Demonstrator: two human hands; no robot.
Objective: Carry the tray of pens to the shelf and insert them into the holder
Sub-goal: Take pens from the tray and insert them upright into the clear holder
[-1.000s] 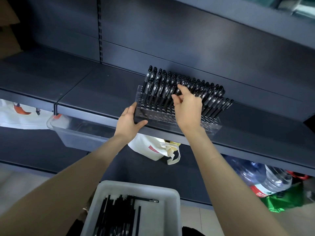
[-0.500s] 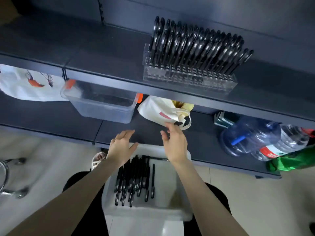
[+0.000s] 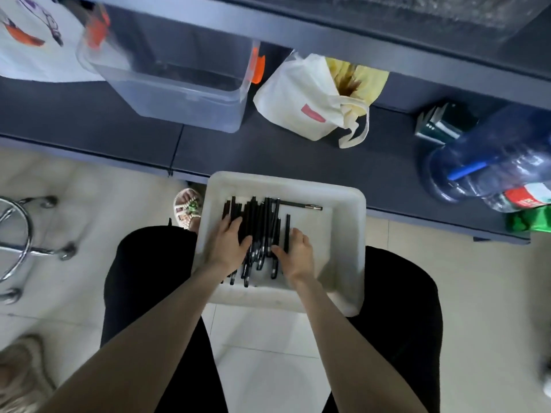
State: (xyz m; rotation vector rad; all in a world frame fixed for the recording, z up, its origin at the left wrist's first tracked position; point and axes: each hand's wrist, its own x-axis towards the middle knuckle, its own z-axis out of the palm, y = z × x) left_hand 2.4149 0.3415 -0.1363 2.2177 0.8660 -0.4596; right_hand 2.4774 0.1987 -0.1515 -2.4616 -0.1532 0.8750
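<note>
A white plastic tray [image 3: 347, 248] rests on my lap, its far edge over the lower shelf. Several black pens [image 3: 262, 219] lie in a loose pile in its left half, and one pen [image 3: 301, 205] lies crosswise at the far end. My left hand [image 3: 226, 247] rests on the left side of the pile, fingers stretched over the pens and thumb touching them. My right hand [image 3: 298, 254] is on the pile's right side, its fingers curled over pens and its thumb reaching towards the pile. The clear holder [image 3: 432, 13] shows only as a blur on the upper shelf.
On the lower shelf [image 3: 298, 162] stand a clear storage box [image 3: 179, 93], a white cloth bag [image 3: 310, 105], a blue water jug [image 3: 489, 156] and bottles at the right. A chrome stool base [image 3: 21, 242] stands on the floor at the left. My sandalled foot [image 3: 187, 208] is beside the tray.
Both hands left the pen holder on the upper shelf and came down into the tray onto the pens. My view dropped from the shelf to my lap.
</note>
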